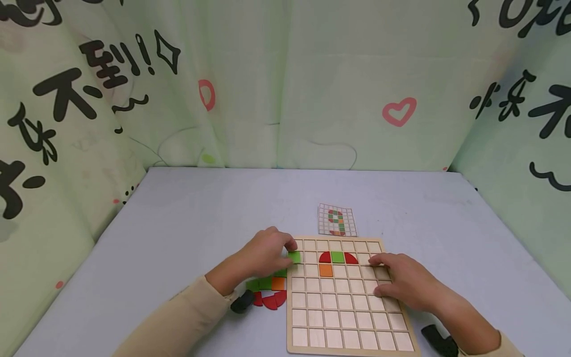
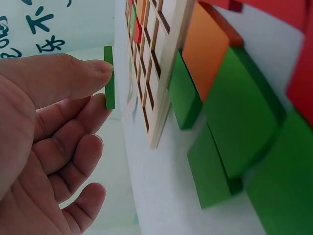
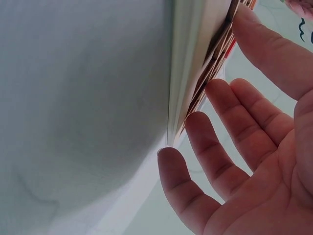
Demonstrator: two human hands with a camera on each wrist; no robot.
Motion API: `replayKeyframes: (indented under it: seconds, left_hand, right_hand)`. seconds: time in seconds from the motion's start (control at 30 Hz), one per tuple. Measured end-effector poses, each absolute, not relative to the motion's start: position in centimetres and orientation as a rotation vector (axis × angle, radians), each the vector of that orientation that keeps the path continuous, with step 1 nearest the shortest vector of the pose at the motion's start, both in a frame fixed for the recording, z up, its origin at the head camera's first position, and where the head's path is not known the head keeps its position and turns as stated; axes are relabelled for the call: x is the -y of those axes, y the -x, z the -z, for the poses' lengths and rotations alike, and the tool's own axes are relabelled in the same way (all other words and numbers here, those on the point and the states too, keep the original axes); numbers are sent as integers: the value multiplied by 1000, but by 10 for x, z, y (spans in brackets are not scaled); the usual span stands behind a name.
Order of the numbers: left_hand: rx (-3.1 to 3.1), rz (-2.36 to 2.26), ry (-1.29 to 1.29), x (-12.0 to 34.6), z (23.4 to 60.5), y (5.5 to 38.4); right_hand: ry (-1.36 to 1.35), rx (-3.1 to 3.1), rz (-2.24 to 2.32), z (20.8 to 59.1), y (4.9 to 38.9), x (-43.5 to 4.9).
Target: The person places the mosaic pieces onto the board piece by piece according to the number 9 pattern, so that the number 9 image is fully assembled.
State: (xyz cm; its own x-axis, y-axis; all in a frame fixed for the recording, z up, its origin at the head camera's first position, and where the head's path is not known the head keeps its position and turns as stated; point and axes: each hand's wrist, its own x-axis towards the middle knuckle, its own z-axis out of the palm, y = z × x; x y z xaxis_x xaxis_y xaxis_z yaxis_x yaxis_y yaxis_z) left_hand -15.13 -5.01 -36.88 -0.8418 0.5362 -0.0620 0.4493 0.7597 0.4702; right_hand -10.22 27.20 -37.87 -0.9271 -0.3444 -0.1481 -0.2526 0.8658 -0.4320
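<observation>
My left hand (image 1: 266, 252) pinches a thin green square tile (image 2: 110, 85) between thumb and index finger, the other fingers loosely bent. The tile is near the upper left corner of a wooden grid board (image 1: 327, 317). In the board's second row lie a red quarter-round tile (image 1: 324, 257), a green square tile (image 1: 337, 257) and another red quarter-round tile (image 1: 351, 258). An orange square tile (image 1: 326, 270) sits under the left red one. My right hand (image 1: 412, 280) rests at the board's right edge, its fingers spread and relaxed, thumb and fingertips over the outer cells.
Left of the board is a loose pile of green tiles (image 1: 265, 283), an orange tile (image 1: 278, 283) and red rounded tiles (image 1: 271, 301). Behind the board lies a small pattern card (image 1: 350, 226) printed with a grid. A pale curtain (image 1: 330, 99) encloses the white table (image 1: 223, 198).
</observation>
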Motion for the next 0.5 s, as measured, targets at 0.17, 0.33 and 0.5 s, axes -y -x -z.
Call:
replayKeyframes:
  seconds: [0.17,0.33,0.5]
  left_hand:
    - [-2743,-676,-833,36,368,152]
    - [-2730,-667,-882,26,368,154]
    - [-2736,-651,-901,17,368,154]
  right_hand:
    - [451,-2813,612,378,102,-272]
    - [450,-2811,616,377,101,-271]
    - [440,-2809,613,377,102,-271]
